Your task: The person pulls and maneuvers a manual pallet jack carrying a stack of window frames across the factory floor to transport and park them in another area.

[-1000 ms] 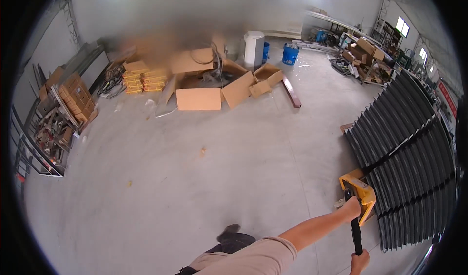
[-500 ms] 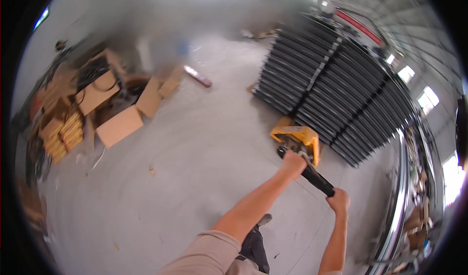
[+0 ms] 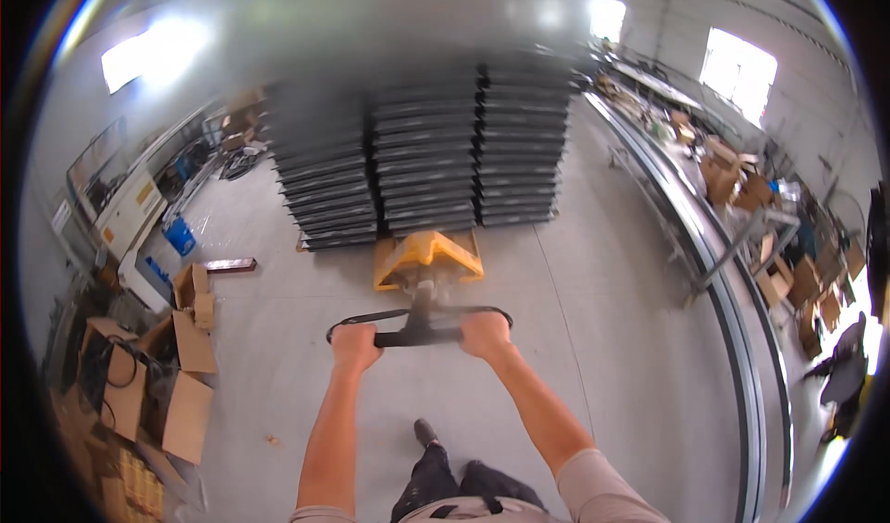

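Note:
Both of my fists are wrapped round the black loop handle [image 3: 419,338] of a yellow pallet jack [image 3: 428,253]. My left hand [image 3: 356,347] grips the handle's left end, and my right hand [image 3: 486,334] grips its right end. Beyond the handle, the jack's yellow body stands against a tall load of dark stacked panels [image 3: 426,166], piled in three columns. A pallet edge shows under the load; the jack's forks are hidden beneath it. The top of the load is lost in a blur.
Open cardboard boxes [image 3: 190,416] lie on the left, near a blue container [image 3: 180,236] and a reddish-brown bar [image 3: 230,266]. Long metal rails [image 3: 732,356] run along the right, beside a metal frame [image 3: 742,249] and more cartons [image 3: 728,172]. Grey concrete floor [image 3: 603,338] lies between.
My view has swung round, so the load now faces me squarely. The handle, tilted at the right before, now lies nearly level at the middle. Both hands keep their hold.

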`<state>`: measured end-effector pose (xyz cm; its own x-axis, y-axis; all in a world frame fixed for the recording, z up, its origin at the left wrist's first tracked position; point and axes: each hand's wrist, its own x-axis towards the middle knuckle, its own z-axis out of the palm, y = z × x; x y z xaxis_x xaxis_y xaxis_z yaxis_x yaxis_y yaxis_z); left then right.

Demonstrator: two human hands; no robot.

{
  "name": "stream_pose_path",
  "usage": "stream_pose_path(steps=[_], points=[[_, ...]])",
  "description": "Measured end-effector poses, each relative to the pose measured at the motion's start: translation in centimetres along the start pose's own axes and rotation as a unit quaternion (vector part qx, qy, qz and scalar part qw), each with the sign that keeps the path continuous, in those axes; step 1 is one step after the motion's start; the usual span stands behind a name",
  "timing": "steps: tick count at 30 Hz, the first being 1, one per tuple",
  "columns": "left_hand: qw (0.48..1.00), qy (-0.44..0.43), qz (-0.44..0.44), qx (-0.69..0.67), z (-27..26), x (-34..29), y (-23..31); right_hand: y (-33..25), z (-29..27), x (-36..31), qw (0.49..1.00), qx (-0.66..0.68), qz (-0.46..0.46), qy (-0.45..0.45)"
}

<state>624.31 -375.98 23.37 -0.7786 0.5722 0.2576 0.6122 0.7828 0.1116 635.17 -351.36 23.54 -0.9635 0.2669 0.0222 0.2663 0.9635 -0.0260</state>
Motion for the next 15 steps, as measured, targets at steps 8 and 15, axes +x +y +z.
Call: stream_pose_path(steps=[8,15], points=[[1.000,-0.027,-0.005,0.002,-2.3,-13.1,1.8,-3.3,-0.3,-13.2,0.998,0.053,-0.040,0.007],[1.000,0.000,0.014,-0.018,-4.4,-24.2,2.6,-6.9,0.6,-24.2,0.999,0.035,-0.019,-0.003]])
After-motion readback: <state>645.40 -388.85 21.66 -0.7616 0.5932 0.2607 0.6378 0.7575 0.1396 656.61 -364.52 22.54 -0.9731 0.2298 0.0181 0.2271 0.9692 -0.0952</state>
